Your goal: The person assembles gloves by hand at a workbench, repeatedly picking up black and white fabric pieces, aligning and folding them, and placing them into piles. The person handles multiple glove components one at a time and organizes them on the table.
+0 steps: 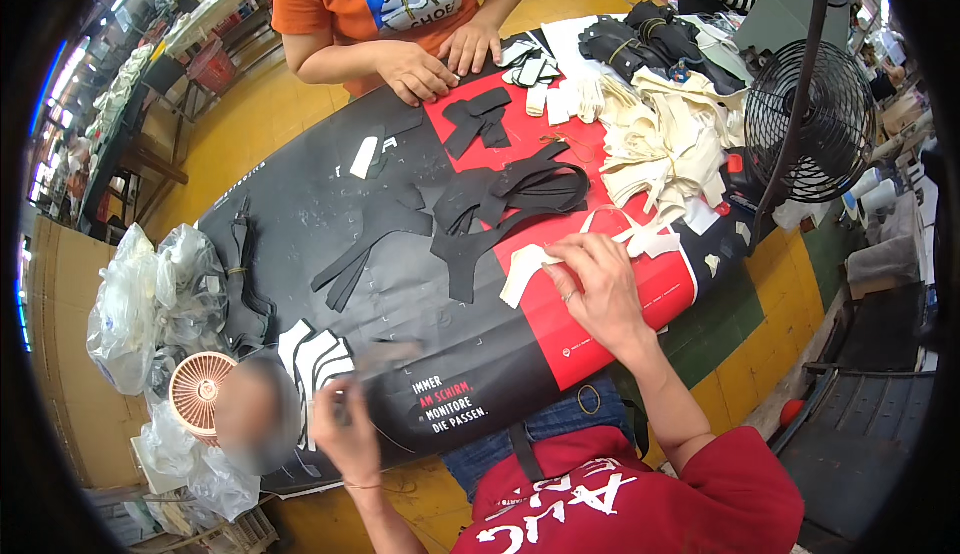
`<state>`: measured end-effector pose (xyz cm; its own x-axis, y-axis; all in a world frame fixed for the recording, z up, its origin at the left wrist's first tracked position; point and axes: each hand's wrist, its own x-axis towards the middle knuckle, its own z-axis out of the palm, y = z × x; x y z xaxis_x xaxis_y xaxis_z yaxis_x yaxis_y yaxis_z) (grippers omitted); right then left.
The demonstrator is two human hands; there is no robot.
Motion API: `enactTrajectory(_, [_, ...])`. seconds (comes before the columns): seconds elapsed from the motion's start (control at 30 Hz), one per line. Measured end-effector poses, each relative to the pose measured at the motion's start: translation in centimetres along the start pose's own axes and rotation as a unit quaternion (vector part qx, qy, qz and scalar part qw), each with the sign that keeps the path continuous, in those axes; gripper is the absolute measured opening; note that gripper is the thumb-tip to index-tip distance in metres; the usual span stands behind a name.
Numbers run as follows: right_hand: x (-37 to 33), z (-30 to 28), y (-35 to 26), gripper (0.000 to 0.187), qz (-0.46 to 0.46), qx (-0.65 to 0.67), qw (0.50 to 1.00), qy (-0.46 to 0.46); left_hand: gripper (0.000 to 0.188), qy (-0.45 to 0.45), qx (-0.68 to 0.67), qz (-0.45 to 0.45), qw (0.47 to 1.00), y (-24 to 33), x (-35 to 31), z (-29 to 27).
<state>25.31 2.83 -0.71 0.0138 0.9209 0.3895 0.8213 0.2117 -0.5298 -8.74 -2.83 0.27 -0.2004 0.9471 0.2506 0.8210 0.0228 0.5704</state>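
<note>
One white piece (522, 276) was pinched between the thumb and fingers of your right hand (602, 289), above the red part of the desk (290, 229). Your left hand (345, 434) was curled at the near edge, just beside the striped pieces (318, 354); whether it gripped anything, you could not tell, as a dark blur lay over its fingers.

Beyond your right hand, black pieces (465, 229) lay loosely overlapped across the desk's middle, and a cream pile (665, 139) was heaped to their right, near a black fan (810, 119). To your left, a dark bundle (240, 274) lay near some plastic bags (150, 289), with a pink fan (200, 389) below them. Across from you, a co-worker's hands (415, 74) were at the far edge, near some white strips (528, 62).
</note>
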Motion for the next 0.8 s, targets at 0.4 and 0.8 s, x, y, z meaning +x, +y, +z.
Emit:
enactTrajectory(0.4, [3.2, 4.5, -3.8, 0.026, -0.118, -0.001, 0.989, -0.093, 0.021, -0.023, -0.024, 0.078, 0.996, 5.3, 1.0, 4.0])
enactTrajectory(0.8, [11.6, 12.3, -6.4, 0.035, -0.038, -0.052, 0.993, -0.103, 0.023, -0.049, -0.055, 0.094, 0.993, 4.9, 1.5, 5.2])
